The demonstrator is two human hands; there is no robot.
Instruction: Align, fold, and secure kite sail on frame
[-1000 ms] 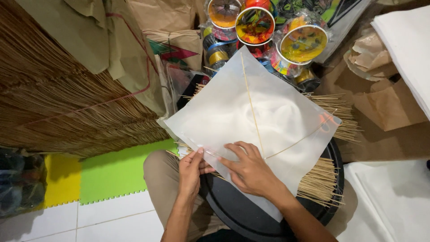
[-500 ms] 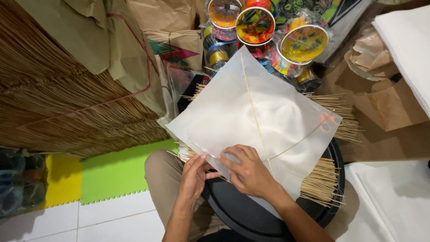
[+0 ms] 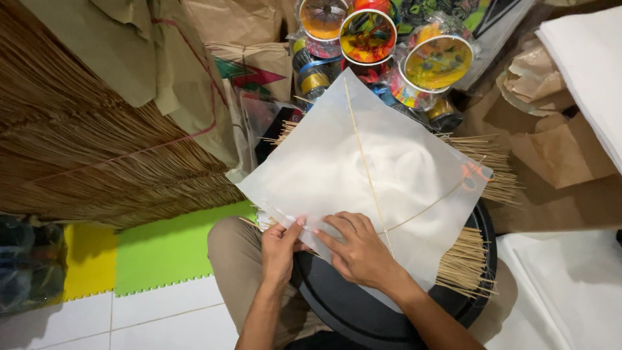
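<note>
A white, diamond-shaped thin paper kite sheet (image 3: 363, 175) with a thin bamboo spine and a bowed cross-stick (image 3: 367, 170) is laid over a round black tray (image 3: 363, 311) on the person's lap. Its lower-left edge is pinched by the left hand (image 3: 280, 249), the fingers (image 3: 299, 225) closed on the paper, while the right hand (image 3: 356, 249) is pressed flat on the sheet just beside it, fingers together. Loose bamboo sticks (image 3: 463, 266) are spread under the sheet's right side. The thin paper could probably be torn or creased if the edge is pulled too hard against the bowed stick; the fold could also be set crooked.
</note>
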